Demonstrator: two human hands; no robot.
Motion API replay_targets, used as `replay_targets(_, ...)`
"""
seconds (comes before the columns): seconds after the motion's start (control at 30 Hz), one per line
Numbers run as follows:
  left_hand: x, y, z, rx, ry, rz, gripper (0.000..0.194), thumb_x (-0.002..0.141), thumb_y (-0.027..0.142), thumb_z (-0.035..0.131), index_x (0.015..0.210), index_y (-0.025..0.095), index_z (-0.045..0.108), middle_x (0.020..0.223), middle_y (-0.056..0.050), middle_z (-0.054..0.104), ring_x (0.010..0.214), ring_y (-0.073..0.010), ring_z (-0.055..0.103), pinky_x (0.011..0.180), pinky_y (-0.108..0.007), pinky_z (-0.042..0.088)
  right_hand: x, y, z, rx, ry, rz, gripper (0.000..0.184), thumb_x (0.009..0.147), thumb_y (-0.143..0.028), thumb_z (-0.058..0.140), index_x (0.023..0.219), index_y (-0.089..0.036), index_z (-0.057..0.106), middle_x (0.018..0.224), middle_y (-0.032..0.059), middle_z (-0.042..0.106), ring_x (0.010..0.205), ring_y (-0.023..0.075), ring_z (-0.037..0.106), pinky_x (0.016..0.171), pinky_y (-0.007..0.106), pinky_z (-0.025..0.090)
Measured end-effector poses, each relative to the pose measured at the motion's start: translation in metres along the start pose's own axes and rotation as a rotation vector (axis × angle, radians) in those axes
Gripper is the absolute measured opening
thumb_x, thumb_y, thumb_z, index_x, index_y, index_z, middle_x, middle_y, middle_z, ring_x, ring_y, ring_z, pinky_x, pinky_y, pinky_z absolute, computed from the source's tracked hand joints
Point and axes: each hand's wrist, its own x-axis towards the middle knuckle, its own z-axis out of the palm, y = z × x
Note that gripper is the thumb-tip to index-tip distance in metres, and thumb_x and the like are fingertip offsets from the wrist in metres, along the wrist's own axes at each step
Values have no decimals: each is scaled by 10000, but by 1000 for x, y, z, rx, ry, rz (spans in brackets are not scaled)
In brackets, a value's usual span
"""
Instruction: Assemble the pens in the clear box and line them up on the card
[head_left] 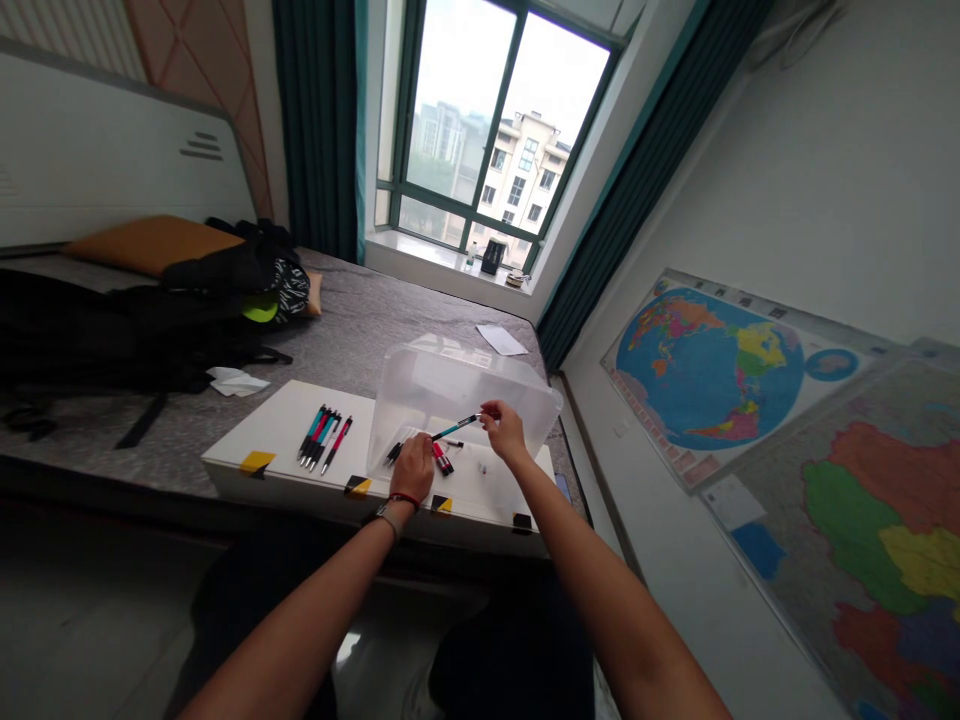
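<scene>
A blue-green and black ballpoint pen is held up at a slant between my two hands. My left hand has its fingers closed at the pen's lower left end. At the upper right end, my right hand pinches with thumb and fingertips; any small part in that pinch is too small to make out. Below lie red and black pen parts, partly behind my left hand, and dark pieces. A translucent plastic bin rests on its side around them. Several pens in blue-green, red and white lie side by side at the left.
The white board under the pens carries black and yellow tape marks along its front edge. It rests on a grey mattress with crumpled tissue, a dark bag and white paper. A map-hung wall rises at right.
</scene>
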Motion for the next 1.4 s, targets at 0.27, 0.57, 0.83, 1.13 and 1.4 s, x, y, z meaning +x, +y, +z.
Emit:
replay_targets(0.27, 0, 1, -1, -5, -12, 6, 273, 982, 289, 267, 893, 226, 517, 855, -77, 568, 843, -235, 538, 777, -373, 428, -3, 0, -2, -91, 34, -80, 166, 760, -176, 562, 921, -217, 549, 823, 12, 681, 777, 172, 643, 790, 331, 514)
replay_targets(0.57, 1, 3, -2, 0, -19, 22, 270, 980, 283, 261, 910, 225, 515, 856, -74, 575, 861, -241, 536, 796, -381, 433, -3, -4, -2, 53, -6, -3, 144, 745, -226, 600, 886, -201, 612, 833, 28, 688, 772, 173, 642, 693, 312, 552)
replay_targets(0.83, 1, 2, 0, -6, -41, 47, 228, 961, 253, 302, 955, 222, 528, 920, -89, 601, 914, -249, 553, 855, -418, 442, -2, 3, 3, 263, -32, 167, 237, 729, -354, 647, 843, -151, 692, 770, 49, 675, 659, 149, 622, 628, 304, 569)
replay_targets(1.13, 1, 6, -4, 11, -24, 62, 192, 935, 221, 366, 1038, 211, 528, 983, -97, 599, 967, -253, 551, 891, -421, 437, -11, 22, 14, 369, 42, 240, 309, 717, -427, 653, 814, -134, 655, 708, 32, 653, 573, 123, 594, 569, 271, 544)
replay_targets(1.4, 0, 6, -4, 87, -46, 71, 194, 884, 182, 451, 1037, 212, 567, 994, -93, 638, 978, -275, 546, 874, -428, 419, -30, 23, 18, 42, 58, 241, 291, 853, -466, 489, 773, -193, 552, 656, 18, 612, 598, 162, 589, 534, 251, 464)
